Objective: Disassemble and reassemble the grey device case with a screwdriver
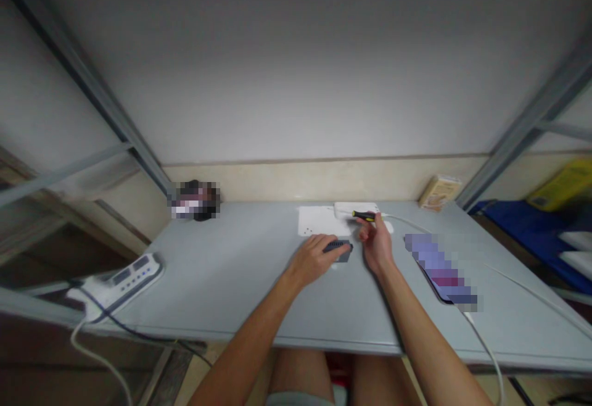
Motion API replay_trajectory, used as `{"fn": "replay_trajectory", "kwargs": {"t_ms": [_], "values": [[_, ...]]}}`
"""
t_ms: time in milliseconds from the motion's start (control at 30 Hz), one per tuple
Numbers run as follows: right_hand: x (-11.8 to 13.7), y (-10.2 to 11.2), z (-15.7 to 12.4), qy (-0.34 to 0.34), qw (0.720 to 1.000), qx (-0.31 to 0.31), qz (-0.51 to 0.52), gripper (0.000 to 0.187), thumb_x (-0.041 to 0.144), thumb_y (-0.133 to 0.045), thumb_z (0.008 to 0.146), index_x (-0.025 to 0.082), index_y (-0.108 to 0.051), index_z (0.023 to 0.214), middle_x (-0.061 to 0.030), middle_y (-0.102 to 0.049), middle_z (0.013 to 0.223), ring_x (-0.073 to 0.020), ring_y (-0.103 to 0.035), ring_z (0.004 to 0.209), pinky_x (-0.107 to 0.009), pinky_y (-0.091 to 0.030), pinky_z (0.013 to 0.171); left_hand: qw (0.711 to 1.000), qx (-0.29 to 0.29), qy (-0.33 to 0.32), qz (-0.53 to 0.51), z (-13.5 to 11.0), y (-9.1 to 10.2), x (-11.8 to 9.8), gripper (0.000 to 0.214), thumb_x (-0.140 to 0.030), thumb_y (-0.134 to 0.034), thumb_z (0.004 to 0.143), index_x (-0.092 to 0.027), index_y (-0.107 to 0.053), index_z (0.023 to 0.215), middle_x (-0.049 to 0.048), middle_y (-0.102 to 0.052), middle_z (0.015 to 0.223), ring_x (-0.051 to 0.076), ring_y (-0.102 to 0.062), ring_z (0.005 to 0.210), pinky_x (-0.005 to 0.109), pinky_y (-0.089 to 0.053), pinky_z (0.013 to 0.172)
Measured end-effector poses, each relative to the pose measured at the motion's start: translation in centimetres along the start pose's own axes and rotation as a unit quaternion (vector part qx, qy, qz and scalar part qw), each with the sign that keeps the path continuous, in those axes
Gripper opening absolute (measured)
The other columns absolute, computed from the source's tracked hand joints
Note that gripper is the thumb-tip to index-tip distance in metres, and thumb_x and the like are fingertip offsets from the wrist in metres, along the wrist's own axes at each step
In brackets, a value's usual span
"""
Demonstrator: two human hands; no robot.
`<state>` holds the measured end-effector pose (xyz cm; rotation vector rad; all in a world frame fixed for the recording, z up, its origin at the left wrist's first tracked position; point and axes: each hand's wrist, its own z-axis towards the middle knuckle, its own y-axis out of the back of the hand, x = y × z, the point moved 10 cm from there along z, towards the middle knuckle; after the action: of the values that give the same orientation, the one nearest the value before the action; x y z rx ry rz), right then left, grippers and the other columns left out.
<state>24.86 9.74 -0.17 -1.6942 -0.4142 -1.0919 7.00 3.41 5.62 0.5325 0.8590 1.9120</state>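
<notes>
My left hand rests on the table with its fingers and thumb closed around a small dark grey block with a row of dark slots, perhaps a screwdriver bit holder. Between the thumb and fingers of my right hand is a screwdriver with a black and yellow handle, its thin shaft pointing left. Just beyond both hands lies a white sheet bearing several tiny dark pieces near its left edge. A white power strip lies behind the screwdriver, partly hidden by my right hand.
A phone, its screen pixelated, lies to the right with a white cable attached. A small box stands at the back right. Another power strip sits on the left edge. A blurred-out item occupies the back left.
</notes>
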Motion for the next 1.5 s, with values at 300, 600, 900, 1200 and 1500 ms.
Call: {"fn": "replay_trajectory", "kwargs": {"t_ms": [300,600,900,1200,1500], "values": [[-0.1,0.1,0.1,0.0,1.0,0.001,0.003,0.047,0.064,-0.074,0.073,0.023,-0.059,0.091,-0.0009,-0.074,0.073,-0.0071,-0.037,0.041,-0.024,-0.029,0.041,0.996,-0.055,0.056,-0.053,-0.1,2.0,1.0,0.032,-0.026,-0.043,0.102,-0.022,-0.068,0.122,0.0111,-0.068,0.12,0.021,-0.064,0.11,0.039,-0.055,0.095],[-0.2,0.6,0.4,0.002,1.0,-0.011,-0.005,0.046,0.064,-0.072,0.074,0.023,-0.058,0.09,-0.0021,-0.075,0.074,-0.0077,-0.039,0.041,-0.025,-0.028,0.041,0.963,-0.149,0.182,-0.127,-1.7,4.1,4.6,0.033,-0.026,-0.037,0.104,-0.02,-0.065,0.12,0.0106,-0.068,0.115,0.02,-0.064,0.109,0.038,-0.051,0.096],[-0.1,0.7,0.4,0.009,1.0,-0.012,0.0,0.045,0.062,-0.072,0.075,0.022,-0.061,0.091,-0.002,-0.074,0.072,-0.0074,-0.039,0.042,-0.024,-0.029,0.041,0.95,-0.163,0.216,-0.158,-2.3,3.8,5.6,0.033,-0.028,-0.035,0.105,-0.02,-0.065,0.119,0.0111,-0.067,0.113,0.021,-0.063,0.108,0.039,-0.051,0.098],[0.1,0.6,0.3,0.008,1.0,-0.015,0.007,0.05,0.065,-0.075,0.07,0.022,-0.059,0.089,-0.0013,-0.073,0.071,-0.0068,-0.038,0.042,-0.023,-0.028,0.042,0.94,-0.167,0.237,-0.18,-2.5,3.6,6.2,0.032,-0.028,-0.035,0.105,-0.02,-0.065,0.115,0.0098,-0.068,0.109,0.02,-0.064,0.106,0.036,-0.051,0.095],[1.3,-0.5,-0.9,0.069,0.983,-0.007,-0.169,0.056,0.072,-0.068,0.073,0.023,-0.063,0.098,0.0007,-0.072,0.069,-0.0097,-0.04,0.046,-0.024,-0.029,0.045,0.912,-0.163,0.374,-0.051,-4.9,3.1,10.6,0.022,-0.022,-0.048,0.099,-0.021,-0.07,0.098,0.0059,-0.066,0.094,0.021,-0.062,0.094,0.035,-0.051,0.088]]}}
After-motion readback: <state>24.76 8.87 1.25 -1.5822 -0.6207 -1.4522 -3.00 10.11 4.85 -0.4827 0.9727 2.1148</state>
